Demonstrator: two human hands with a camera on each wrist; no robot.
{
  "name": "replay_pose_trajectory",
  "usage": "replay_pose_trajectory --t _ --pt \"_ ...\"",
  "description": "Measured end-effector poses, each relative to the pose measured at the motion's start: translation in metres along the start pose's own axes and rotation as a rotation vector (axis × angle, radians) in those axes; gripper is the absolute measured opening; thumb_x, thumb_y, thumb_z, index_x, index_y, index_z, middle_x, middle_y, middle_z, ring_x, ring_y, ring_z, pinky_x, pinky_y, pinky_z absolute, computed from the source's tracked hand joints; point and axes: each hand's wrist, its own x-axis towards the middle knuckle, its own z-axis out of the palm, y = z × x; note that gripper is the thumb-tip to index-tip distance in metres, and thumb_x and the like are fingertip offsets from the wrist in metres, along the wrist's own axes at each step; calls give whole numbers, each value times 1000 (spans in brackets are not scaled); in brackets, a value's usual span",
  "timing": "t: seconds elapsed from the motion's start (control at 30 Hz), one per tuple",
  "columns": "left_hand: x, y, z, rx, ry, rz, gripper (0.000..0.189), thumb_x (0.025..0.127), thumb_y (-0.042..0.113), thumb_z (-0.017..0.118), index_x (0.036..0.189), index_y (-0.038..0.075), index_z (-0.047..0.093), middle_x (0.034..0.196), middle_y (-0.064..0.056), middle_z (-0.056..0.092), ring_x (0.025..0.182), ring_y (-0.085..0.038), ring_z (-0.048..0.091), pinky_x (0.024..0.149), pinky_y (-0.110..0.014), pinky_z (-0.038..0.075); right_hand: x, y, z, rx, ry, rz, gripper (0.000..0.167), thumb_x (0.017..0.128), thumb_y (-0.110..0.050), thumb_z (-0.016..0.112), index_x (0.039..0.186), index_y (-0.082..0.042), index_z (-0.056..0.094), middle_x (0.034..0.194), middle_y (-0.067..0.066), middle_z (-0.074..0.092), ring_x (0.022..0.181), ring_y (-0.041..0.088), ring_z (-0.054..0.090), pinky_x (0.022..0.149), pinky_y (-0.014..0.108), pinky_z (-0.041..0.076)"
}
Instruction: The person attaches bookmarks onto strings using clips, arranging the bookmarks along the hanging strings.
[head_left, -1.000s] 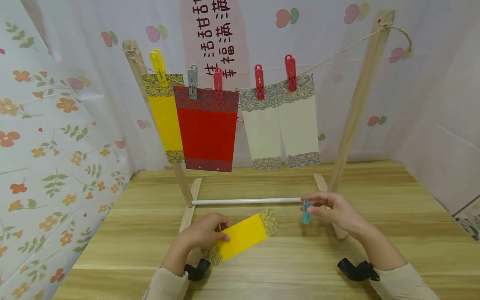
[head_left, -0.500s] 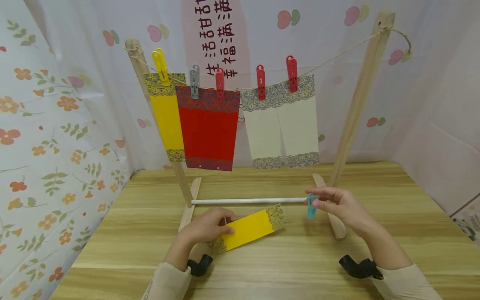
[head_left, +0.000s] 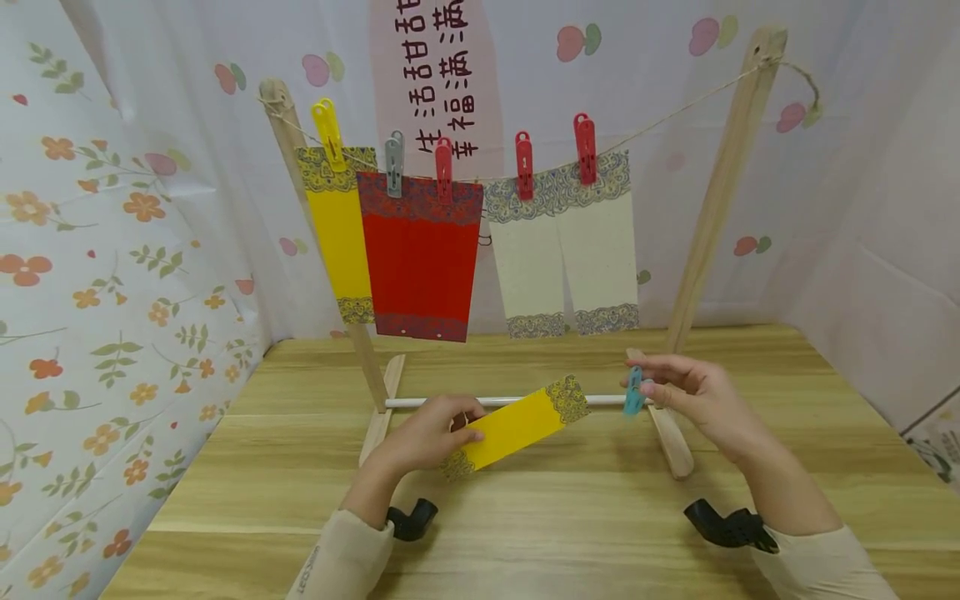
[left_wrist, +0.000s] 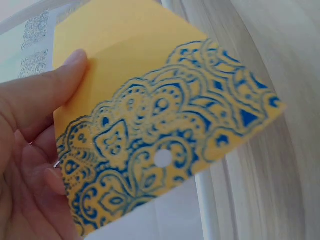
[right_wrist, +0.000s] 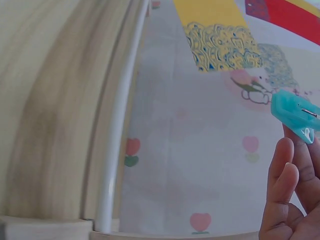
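Note:
My left hand (head_left: 435, 433) pinches a yellow card (head_left: 517, 429) near its lower left end, thumb on top. The card tilts up to the right above the table, and each end bears a dark lace-like pattern. In the left wrist view, a small round hole pierces the patterned end of the yellow card (left_wrist: 120, 60). To the right, my right hand (head_left: 697, 396) holds a light-blue clothespin (head_left: 633, 392) between thumb and fingers. The clothespin (right_wrist: 295, 112) also shows at the right edge of the right wrist view. Card and clothespin are apart.
A twine line (head_left: 675, 108) spans two wooden posts (head_left: 723, 192). Clothespins hold a yellow card (head_left: 337, 242), red cards (head_left: 420, 267) and white cards (head_left: 600, 258) on it. A white rod (head_left: 427, 402) joins the stand's feet low over the wooden table (head_left: 555, 533).
My left hand has raised the yellow card and moved it to the right. My right hand has moved the clothespin up and slightly right. The hanging cards stay on the line.

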Motion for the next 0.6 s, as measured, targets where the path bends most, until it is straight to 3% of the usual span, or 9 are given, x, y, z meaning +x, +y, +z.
replay_pose_trajectory --t 0.27,0.6 --pt "11 7 5 -44 54 50 7 94 11 68 100 12 69 84 3 59 78 -12 49 68 -23 42 7 -14 -9 -68 64 -27 32 100 -11 58 131 -4 60 110 -17 71 98 1 65 82 16 52" --pt "20 20 10 -58 118 108 4 92 12 70 95 10 68 79 1 56 73 -10 47 62 -21 39 13 -38 -24 29 128 -136 33 99 -2 56 131 -5 62 111 -15 72 98 0 66 80 14 52"
